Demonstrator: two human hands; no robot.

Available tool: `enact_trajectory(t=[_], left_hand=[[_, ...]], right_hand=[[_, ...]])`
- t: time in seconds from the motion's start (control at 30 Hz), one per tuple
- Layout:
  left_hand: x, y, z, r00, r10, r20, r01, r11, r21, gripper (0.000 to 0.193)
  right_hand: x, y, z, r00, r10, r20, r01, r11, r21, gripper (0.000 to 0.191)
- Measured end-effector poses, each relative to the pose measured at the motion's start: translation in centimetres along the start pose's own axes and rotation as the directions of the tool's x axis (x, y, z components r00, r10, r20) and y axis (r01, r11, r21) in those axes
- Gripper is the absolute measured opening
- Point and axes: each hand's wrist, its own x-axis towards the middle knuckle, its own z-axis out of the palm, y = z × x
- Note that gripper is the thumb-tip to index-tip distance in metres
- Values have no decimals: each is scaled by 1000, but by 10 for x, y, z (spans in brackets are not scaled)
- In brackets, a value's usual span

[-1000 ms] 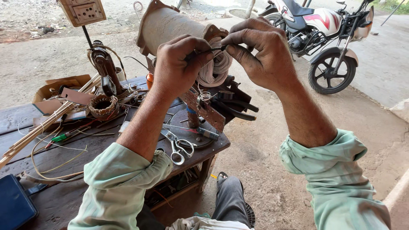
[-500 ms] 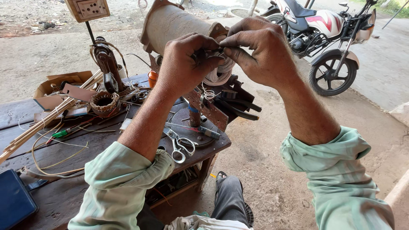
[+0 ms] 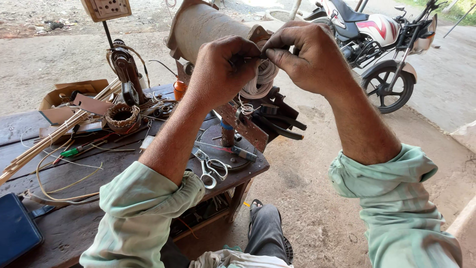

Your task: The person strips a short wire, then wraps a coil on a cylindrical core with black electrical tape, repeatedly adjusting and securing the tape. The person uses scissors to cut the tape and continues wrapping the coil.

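My left hand (image 3: 222, 74) and my right hand (image 3: 308, 57) are raised together in front of a rusty cylindrical drum (image 3: 201, 27) on a winding stand. Both pinch a thin wire between fingertips, just above a coil of pale wire (image 3: 260, 82) hanging at the drum's end. The fingertips of the two hands nearly touch. Below them the stand's round metal base (image 3: 223, 144) rests on the dark wooden table (image 3: 84, 223). Scissors (image 3: 210, 168) lie on the table near my left elbow.
A small wound stator ring (image 3: 122, 116), a green-handled screwdriver (image 3: 74, 150), thin sticks (image 3: 54, 136), loose wires and a cardboard box (image 3: 74, 92) lie on the table. A dark blue case (image 3: 17, 231) sits at its near left. A motorcycle (image 3: 377, 44) stands on the concrete at right.
Both hands have stayed together at the coil, shifting slightly down and left while working the wire. The view has tilted a little; the table items have not moved.
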Motion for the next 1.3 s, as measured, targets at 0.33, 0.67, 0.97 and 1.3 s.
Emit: enact_trajectory(t=[0.33,0.67,0.97,1.3], left_hand=[[1,-1,2,1000,-28,8,29,999,-36,17],[-3,-2,5,993,120,-6,-119,987,107,14],[-9,-1,13,951,292,-97,-258,929,265,25],[15,-16,-13,985,17,171,-25,999,40,16]], right_hand=[[4,6,0,994,-108,20,109,993,-41,11],[8,10,2,994,-104,-18,102,990,-98,12],[35,10,-3,916,310,254,-311,950,-37,17],[18,21,-12,941,-237,239,242,970,11,42]])
